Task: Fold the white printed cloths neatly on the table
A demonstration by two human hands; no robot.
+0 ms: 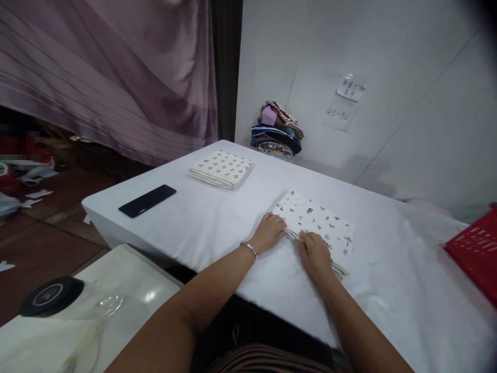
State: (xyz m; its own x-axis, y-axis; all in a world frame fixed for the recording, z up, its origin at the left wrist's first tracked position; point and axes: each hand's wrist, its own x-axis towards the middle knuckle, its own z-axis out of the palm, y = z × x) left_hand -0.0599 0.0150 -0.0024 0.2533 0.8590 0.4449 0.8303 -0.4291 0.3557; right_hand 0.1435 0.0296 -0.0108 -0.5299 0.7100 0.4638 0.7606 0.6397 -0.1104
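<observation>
A folded white cloth (310, 215) with small scattered prints lies on the white-covered table in front of me. At its near left corner, my left hand (269, 232) is closed on the edge, with a bracelet at the wrist. My right hand (316, 255) grips the middle of the near edge, where several folded layers show. The undersides of both hands and the thumb tips are partly hidden. Farther back to the left is a second folded cloth (222, 168), white with rows of grey prints, touched by neither hand.
A black phone (147, 201) lies on the table (209, 228) at the left. A red plastic basket (476, 248) is at the right edge. Piled fabrics (276, 132) stand behind the table by the wall. A white surface (128, 290) at lower left bears a round black object (52, 296).
</observation>
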